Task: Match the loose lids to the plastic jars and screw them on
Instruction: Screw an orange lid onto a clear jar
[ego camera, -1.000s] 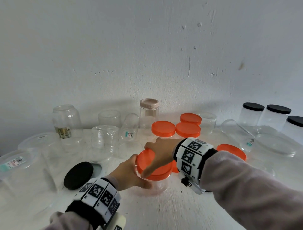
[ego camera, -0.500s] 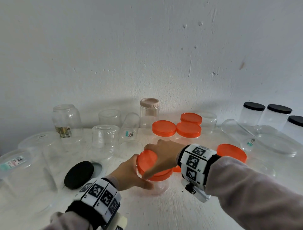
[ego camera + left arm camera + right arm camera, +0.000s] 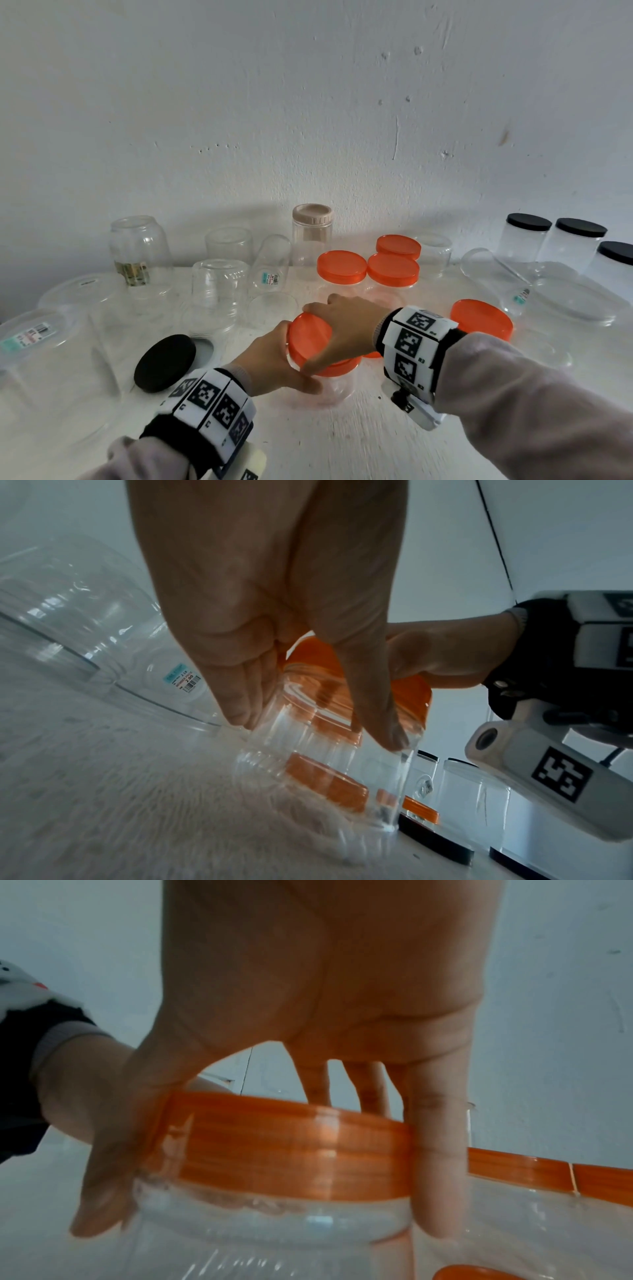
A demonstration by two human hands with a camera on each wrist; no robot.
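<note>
A small clear plastic jar [image 3: 334,385] stands near the middle of the white table. My left hand [image 3: 274,363] grips its side from the left, thumb and fingers curled round the wall [image 3: 329,750]. An orange lid [image 3: 310,337] sits on the jar's mouth, and my right hand [image 3: 342,329] grips it from above, thumb and fingers round the rim [image 3: 291,1148]. Three more orange-lidded jars [image 3: 342,267] stand behind. A loose orange lid [image 3: 481,318] lies to the right, a loose black lid [image 3: 164,363] to the left.
Several open clear jars [image 3: 219,291] stand and lie at the back left, one jar with a beige lid [image 3: 312,233] by the wall. Three black-lidded jars [image 3: 548,240] stand at the back right. Large clear tubs [image 3: 51,359] lie at the far left, a clear oval dish [image 3: 575,301] at the right.
My right hand has turned on the orange lid, the wrist swinging right and the fingers sweeping round the rim. The left hand and the jar have stayed in place.
</note>
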